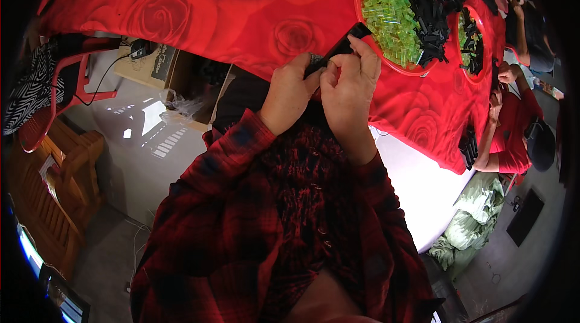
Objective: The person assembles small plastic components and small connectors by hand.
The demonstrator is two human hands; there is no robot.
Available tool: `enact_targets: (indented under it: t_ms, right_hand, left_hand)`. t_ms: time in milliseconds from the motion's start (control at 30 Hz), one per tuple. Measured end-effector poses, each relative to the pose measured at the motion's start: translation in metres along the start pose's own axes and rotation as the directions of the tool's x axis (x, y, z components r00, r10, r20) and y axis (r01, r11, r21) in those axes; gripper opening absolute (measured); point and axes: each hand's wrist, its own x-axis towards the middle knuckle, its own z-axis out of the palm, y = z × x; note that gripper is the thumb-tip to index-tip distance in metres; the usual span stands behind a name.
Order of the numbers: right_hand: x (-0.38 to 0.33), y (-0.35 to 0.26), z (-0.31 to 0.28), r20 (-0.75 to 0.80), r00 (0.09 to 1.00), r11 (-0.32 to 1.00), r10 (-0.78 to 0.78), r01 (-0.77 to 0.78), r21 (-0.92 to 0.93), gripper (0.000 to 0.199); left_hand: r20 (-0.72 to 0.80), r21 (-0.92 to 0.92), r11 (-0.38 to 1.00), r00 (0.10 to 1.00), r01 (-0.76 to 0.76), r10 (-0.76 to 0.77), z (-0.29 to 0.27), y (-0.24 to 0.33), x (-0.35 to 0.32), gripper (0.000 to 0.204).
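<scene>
Left hand: grip closed on lower end of black strip, thumb & fingers pinching it.
Right hand: grip narrow, pinched on strip's middle, forefinger along its top.
Strip: held in air at bench edge, tip over red bowl rim.
Risk: likely slip from pinch w/ any twist; would drop to lap or floor, since it sat past the edge.
Room: open bench to left; bowl of green pcs crowded right; co-worker near on right.

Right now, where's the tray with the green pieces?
In the head view the red tray of green pieces and black strips lies on the rose-patterned tablecloth, upper right, just beyond the right hand.
</scene>
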Motion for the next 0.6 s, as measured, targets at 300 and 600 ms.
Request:
enact_targets:
  t_ms: [300,600]
  right_hand:
    - [0.002,-0.009,-0.006,0.030,0.999,0.999,-0.014,0.016,-0.043,0.019]
    - [0.000,-0.012,-0.003,-0.004,1.000,0.993,-0.006,0.006,-0.115,0.018]
  left_hand:
    - [-0.080,-0.063,0.994,0.993,-0.094,0.088,0.006,-0.003,-0.004,0.016]
    - [-0.087,-0.165,0.984,0.994,-0.075,0.061,0.015,-0.024,-0.002,0.019]
